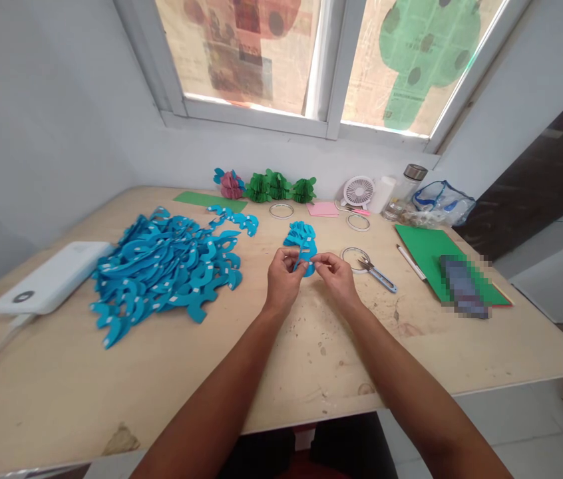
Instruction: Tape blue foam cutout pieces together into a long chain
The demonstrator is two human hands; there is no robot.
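Between my hands, over the middle of the table, is a curved blue paper piece [307, 251]. My left hand [284, 274] is closed on its left side, thumb and fingers pinching it. From the right, my right hand [334, 274] pinches the edge of the same piece with its fingertips. Just beyond my fingers lies a fanned stack of blue paper [300, 233]; whether it is joined to the held piece I cannot tell. A large heap of curved blue paper pieces [162, 263] with small white patches spreads to the left.
A white power bank [54, 276] with a cable lies far left. Thread snips [378, 274] rest by a metal ring [349, 251] to the right. Green sheets [426, 249] and a pen [410, 261] lie farther right. Green paper figures [276, 186] and a small fan [359, 192] stand behind.
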